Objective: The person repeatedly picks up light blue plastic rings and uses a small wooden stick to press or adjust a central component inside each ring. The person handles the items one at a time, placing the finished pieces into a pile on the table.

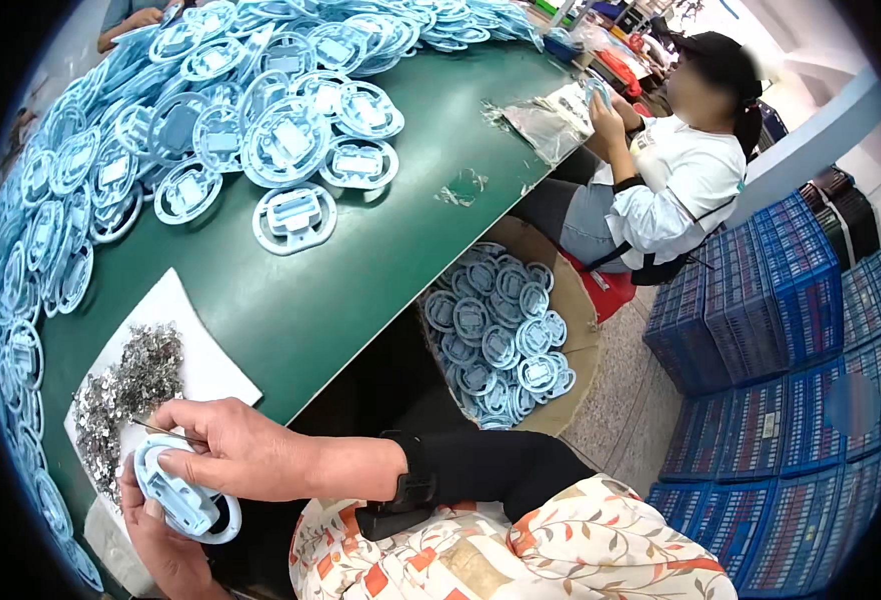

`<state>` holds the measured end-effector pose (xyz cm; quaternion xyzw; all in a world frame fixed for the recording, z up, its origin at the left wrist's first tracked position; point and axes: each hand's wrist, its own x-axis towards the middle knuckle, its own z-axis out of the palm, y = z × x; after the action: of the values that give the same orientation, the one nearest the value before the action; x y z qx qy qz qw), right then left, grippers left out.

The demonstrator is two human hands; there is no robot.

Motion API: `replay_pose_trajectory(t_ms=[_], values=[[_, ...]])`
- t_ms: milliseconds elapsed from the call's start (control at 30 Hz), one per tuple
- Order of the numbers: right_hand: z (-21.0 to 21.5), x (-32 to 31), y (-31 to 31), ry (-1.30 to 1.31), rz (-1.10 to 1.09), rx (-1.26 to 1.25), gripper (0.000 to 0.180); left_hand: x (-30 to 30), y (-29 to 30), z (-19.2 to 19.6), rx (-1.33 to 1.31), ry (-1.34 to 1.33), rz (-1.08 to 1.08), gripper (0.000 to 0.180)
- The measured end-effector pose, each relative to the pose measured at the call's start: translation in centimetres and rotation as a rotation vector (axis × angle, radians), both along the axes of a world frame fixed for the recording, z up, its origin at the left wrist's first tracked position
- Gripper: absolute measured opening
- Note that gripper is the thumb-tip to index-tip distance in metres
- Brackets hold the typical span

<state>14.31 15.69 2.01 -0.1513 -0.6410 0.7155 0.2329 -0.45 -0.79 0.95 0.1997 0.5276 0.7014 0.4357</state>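
Observation:
My left hand [166, 550] grips a light blue round plastic part [183, 500] with a raised block in its middle and a loop at one end. Over the same part lies my right hand [241, 450], its thumb across the top face. A thin dark metal tool [169, 431], perhaps tweezers, sticks out from under the right hand's fingers; most of it is hidden. Just beyond both hands, a heap of small shiny metal pieces [131, 380] rests on a white sheet [186, 310] on the green table [381, 235].
A large pile of similar blue parts [286, 140] covers the table's far and left sides. Right of the table edge stands a carton [586, 370] full of such parts. A co-worker [681, 170] sits at the right, holding a blue part. Blue crates [751, 300] are stacked behind.

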Motion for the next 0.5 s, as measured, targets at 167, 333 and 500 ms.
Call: replay_pose_trajectory(t_ms=[167,333,500], values=[[-0.7,1.5,1.2,0.047,0.017,-0.149,0.027,1.8,1.6,0.4,-0.174,0.037,-0.109,0.057],[-1.2,2.8,2.2,-0.023,0.087,-0.064,0.025,2.9,2.0,1.1,-0.093,-0.063,-0.057,0.059],[-0.9,4.2,2.6,-0.031,0.112,-0.362,0.024,3.2,3.5,2.6,-0.246,-0.063,-0.242,0.042]])
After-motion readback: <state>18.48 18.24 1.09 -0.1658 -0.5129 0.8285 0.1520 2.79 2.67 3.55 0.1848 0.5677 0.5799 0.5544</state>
